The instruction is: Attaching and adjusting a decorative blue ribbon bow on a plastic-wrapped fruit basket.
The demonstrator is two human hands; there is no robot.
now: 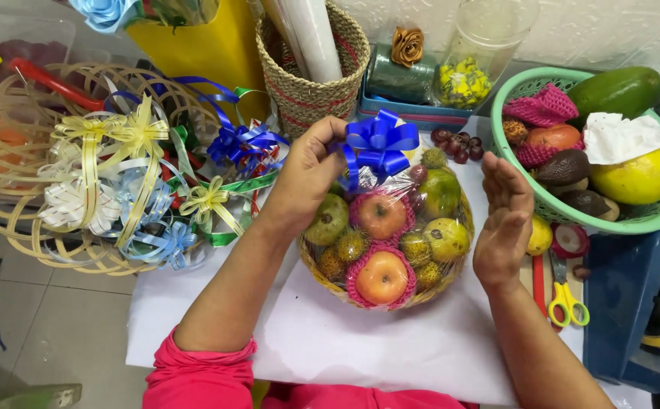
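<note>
White textured wall [610, 30], grey tiled floor [50, 333]

A round woven basket of fruit wrapped in clear film [385, 254] sits on the white-covered desk [345, 341]. The left hand [307, 173] pinches a shiny blue ribbon bow [378, 144] at the top of the wrapping, fingers closed on it. The right hand [504, 223] stands open, palm turned toward the basket's right side, just beside it. To the left, a pile of yellow, white, blue and green ribbon bows [129, 178] rests on empty rattan baskets [12, 204]. A green plastic basket of loose fruit [648, 220] stands at right, with yellow-handled scissors [566, 299] below it.
</note>
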